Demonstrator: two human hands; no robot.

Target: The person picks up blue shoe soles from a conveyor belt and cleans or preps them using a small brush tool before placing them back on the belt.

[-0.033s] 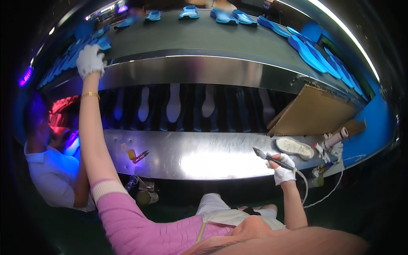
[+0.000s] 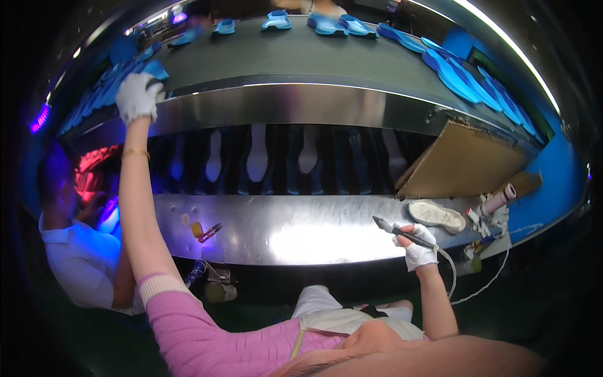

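Reaching up to the conveyor belt (image 2: 282,56) with one gloved hand while gripping a tool in the other.

Blue soles (image 2: 452,72) ride the belt above the steel workbench (image 2: 301,229). My left hand (image 2: 137,95) closes around a blue sole (image 2: 154,70) at the belt's near edge. My right hand (image 2: 418,246) is wrapped tight around a corded pen-shaped tool (image 2: 399,231), just beside a white sole (image 2: 435,215) lying on the bench.

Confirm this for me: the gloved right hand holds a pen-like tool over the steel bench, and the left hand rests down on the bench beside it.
Not quite. The head view shows the left hand stretched up to the blue soles at the upper conveyor, not resting on the steel bench. The gloved right hand does hold the pen-like tool over it.
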